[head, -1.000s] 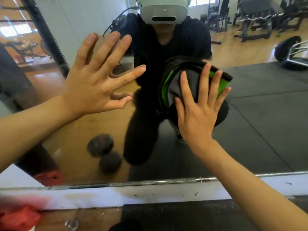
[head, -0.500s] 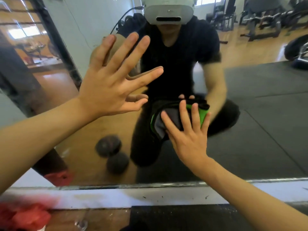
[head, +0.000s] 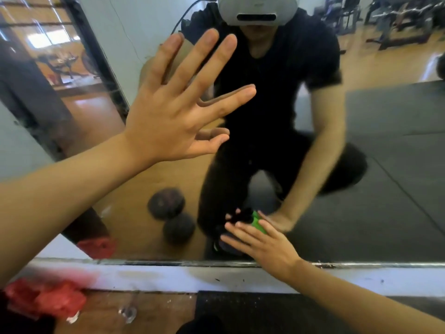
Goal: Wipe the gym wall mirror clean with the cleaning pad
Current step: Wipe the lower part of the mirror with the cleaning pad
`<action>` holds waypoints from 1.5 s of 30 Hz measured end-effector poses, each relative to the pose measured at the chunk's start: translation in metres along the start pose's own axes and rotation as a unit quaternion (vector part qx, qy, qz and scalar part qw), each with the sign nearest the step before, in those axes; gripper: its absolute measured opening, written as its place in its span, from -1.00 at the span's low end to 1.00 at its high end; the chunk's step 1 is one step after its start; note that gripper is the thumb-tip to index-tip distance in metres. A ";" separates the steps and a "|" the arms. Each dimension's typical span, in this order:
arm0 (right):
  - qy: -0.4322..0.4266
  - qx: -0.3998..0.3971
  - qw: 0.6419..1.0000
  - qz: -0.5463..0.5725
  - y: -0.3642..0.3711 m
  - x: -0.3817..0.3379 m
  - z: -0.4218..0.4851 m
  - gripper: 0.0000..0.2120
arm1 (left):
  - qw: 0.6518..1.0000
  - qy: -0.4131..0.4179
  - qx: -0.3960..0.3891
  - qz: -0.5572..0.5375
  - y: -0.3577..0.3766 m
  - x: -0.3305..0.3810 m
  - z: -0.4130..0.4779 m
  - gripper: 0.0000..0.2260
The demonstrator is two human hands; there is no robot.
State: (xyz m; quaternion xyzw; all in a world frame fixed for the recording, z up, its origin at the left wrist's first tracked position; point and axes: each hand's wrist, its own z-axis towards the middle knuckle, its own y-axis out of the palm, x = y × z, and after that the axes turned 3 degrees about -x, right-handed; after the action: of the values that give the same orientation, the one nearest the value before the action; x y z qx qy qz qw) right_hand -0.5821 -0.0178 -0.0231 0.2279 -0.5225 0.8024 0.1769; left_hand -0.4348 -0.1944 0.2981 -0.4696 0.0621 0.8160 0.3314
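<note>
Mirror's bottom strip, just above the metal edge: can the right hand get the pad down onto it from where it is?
Probably yes. The right hand presses the cleaning pad low on the mirror, with only bare glass before the metal edge.

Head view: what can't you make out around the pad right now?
- Pad: mostly hidden under the right hand; only a green edge and a dark bit show, blurred.
- Mirror: cut off at the top and sides; streaks or dirt unreadable.
- Left hand: contact with the glass unclear.
</note>
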 end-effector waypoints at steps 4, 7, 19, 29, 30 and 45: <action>-0.055 -0.077 0.995 0.006 0.024 -0.025 -0.017 0.06 | 1.000 -0.008 -0.012 -0.006 -0.002 0.003 -0.001 -0.38; 0.000 0.040 0.998 0.043 -0.012 -0.015 0.017 0.05 | 1.000 -0.011 -0.011 -0.009 -0.003 0.003 0.000 -0.38; -0.109 -0.068 0.991 -0.021 0.032 -0.036 -0.009 0.14 | 1.000 -0.008 -0.005 -0.001 -0.002 0.002 0.000 -0.40; -0.029 -0.025 0.999 -0.012 0.005 0.009 -0.012 0.21 | 1.000 -0.008 -0.003 0.002 -0.002 0.000 -0.002 -0.37; -0.046 -0.025 0.998 -0.022 0.003 0.013 -0.015 0.18 | 1.000 -0.007 -0.003 0.003 -0.002 0.000 -0.002 -0.37; 0.125 0.201 0.972 0.009 -0.065 0.102 -0.003 -0.26 | 1.000 -0.010 0.007 -0.002 0.001 0.002 -0.004 -0.30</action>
State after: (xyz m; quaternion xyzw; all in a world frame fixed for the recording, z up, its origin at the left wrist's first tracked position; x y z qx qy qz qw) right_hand -0.6337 0.0149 0.0815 0.1524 -0.3266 0.9144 0.1842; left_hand -0.4330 -0.1963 0.2939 -0.4595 0.0636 0.8192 0.3371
